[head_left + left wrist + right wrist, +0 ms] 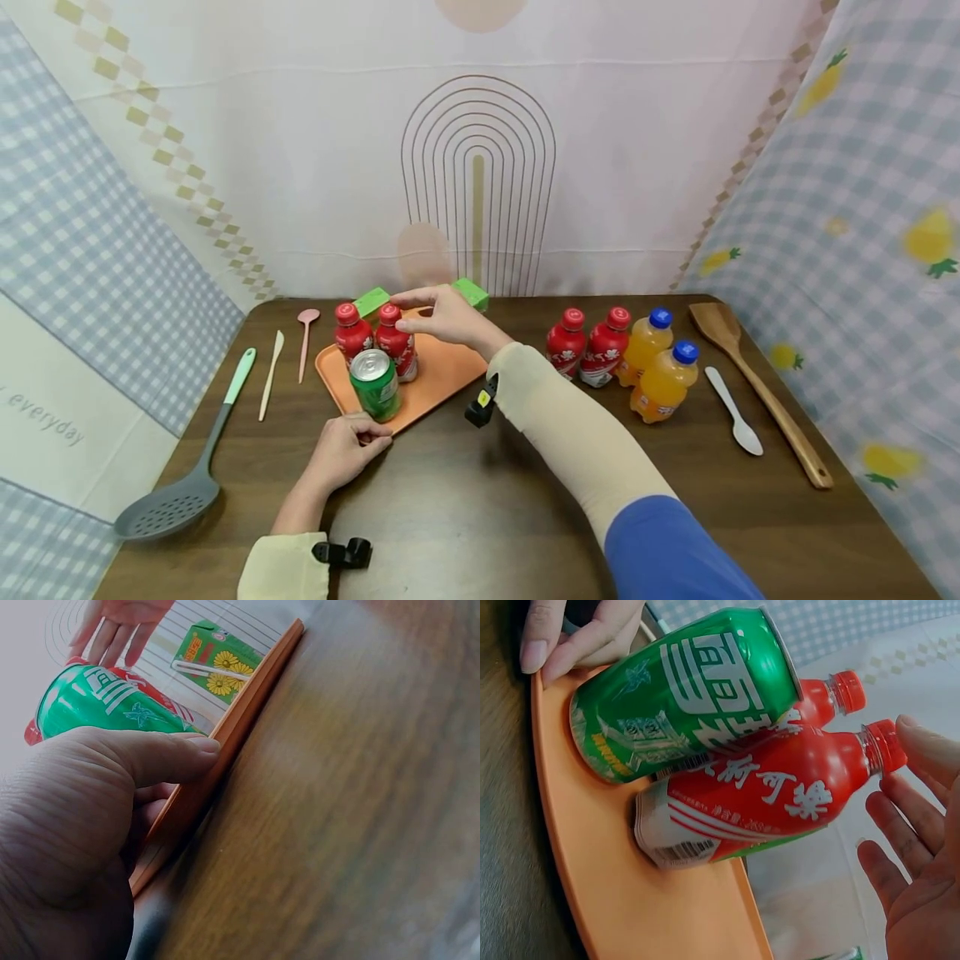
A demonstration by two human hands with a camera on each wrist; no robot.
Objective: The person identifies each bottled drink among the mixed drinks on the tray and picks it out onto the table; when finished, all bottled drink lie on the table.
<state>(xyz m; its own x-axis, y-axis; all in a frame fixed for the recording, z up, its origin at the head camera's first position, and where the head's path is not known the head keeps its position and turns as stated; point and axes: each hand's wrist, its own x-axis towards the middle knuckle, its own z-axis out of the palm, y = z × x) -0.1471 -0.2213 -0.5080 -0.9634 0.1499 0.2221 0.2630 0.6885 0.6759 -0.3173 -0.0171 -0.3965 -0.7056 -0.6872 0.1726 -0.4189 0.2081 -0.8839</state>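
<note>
My left hand (341, 454) pinches the near left corner of the orange tray (442, 367), thumb (176, 754) on the rim and fingers partly hidden. A green soda can (377, 387) stands upright on the tray near that hand. Behind it are two red drink bottles, one on the left (351, 333) and one on the right (397, 350). My right hand (453, 318) is at the right bottle's cap (885, 744), fingers spread and fairly straight. Its thumb is at the cap; whether it touches is hard to tell.
Green juice boxes (471, 293) stand at the back. To the right are two red bottles (566, 342), two orange-drink bottles (663, 385), a white spoon (735, 412) and a wooden spatula (765, 392). A skimmer (176, 500), a knife (272, 375) and a pink spoon (306, 342) lie left.
</note>
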